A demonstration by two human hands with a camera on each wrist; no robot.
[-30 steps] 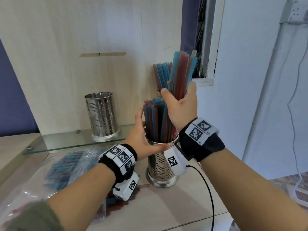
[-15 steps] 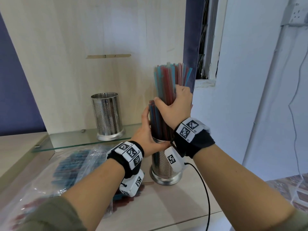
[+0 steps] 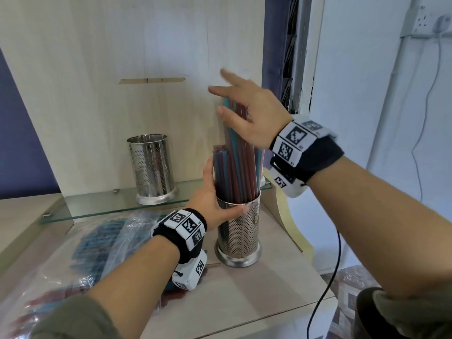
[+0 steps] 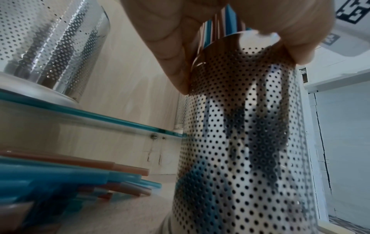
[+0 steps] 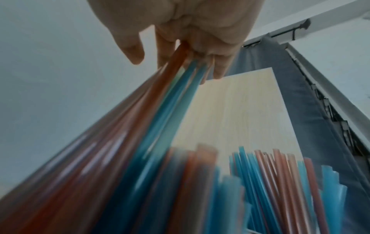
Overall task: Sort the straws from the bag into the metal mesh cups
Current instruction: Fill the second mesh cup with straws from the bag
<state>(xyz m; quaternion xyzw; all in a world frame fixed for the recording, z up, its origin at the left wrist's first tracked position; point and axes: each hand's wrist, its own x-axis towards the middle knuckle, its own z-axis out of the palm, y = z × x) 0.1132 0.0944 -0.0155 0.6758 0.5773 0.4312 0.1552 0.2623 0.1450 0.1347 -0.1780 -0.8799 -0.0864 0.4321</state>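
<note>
A metal mesh cup (image 3: 241,231) stands on the wooden counter, packed with blue and red straws (image 3: 238,167). My left hand (image 3: 211,200) grips its rim, thumb in front and fingers behind; the left wrist view shows the same cup (image 4: 240,126) close up. My right hand (image 3: 244,111) is spread flat over the tallest straws, and their tips touch its palm and fingers (image 5: 218,69). These straws (image 5: 140,126) stand higher than the others in the cup. A clear plastic bag (image 3: 97,245) holding more straws lies at the left.
An empty mesh cup (image 3: 151,170) stands on a glass shelf (image 3: 102,204) against the wooden back panel. Behind the held cup, a third cup's straws (image 5: 280,174) show in the right wrist view. A black cable (image 3: 325,289) hangs off the counter's right edge.
My right hand has let go of the straw bundle, opened, and moved up onto the straw tops. The bundle now stands lower in the cup. The left hand stays on the rim.
</note>
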